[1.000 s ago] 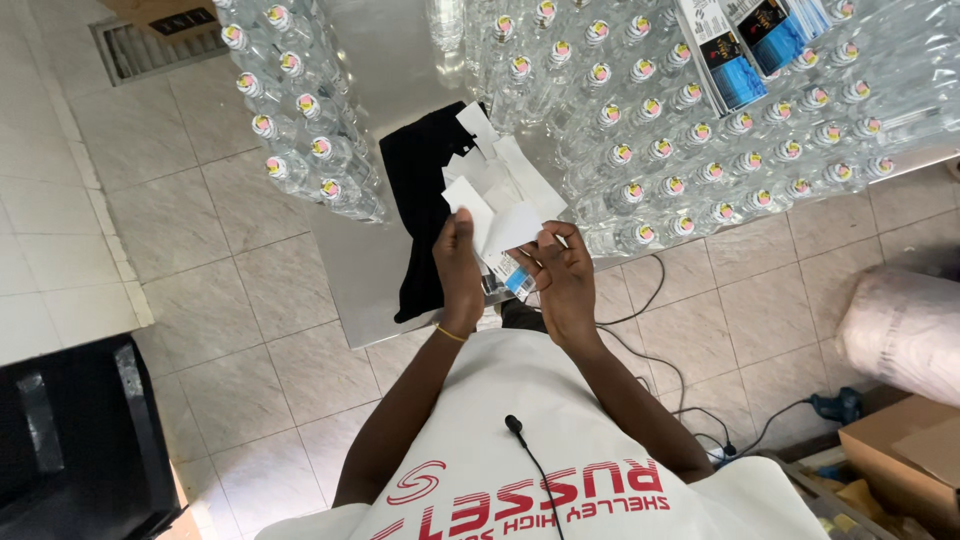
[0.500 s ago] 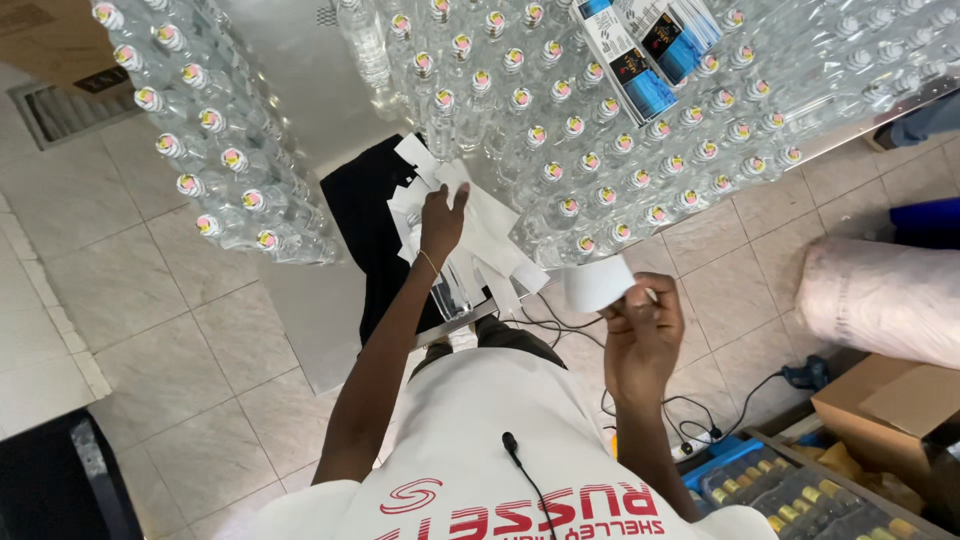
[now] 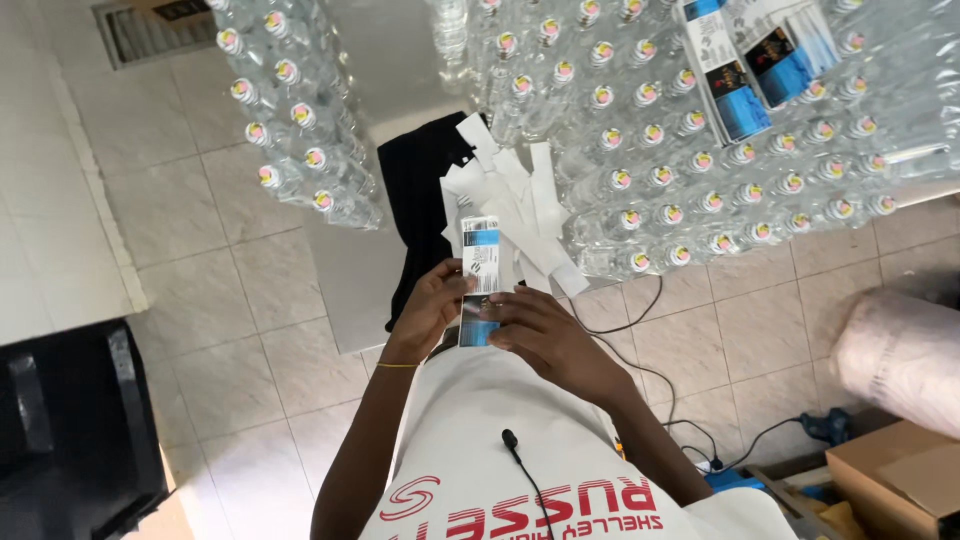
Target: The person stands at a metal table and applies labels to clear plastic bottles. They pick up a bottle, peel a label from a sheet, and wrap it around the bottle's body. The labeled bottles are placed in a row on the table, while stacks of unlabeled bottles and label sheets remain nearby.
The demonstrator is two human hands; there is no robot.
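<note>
Both my hands hold one printed label strip (image 3: 479,278), white at the top and blue at the bottom, upright in front of my chest. My left hand (image 3: 432,305) grips its left edge and my right hand (image 3: 530,328) pinches its lower right side. Just beyond it lies a heap of peeled white backing strips (image 3: 512,196) on a black cloth (image 3: 418,200), which drapes over a grey stand. Shrink-wrapped packs of clear bottles (image 3: 690,140) with coloured caps surround the heap.
More wrapped bottles (image 3: 300,120) stand at the upper left. A stack of blue-and-white labels (image 3: 755,55) rests on the right packs. Cables (image 3: 650,380) run over the tiled floor; a cardboard box (image 3: 900,470) and a pale roll (image 3: 900,350) sit at right, black furniture (image 3: 70,420) at left.
My left hand has come back from the heap of backing strips. My right hand has swung in from the right, dropping its white strip. Both now hold a printed label.
</note>
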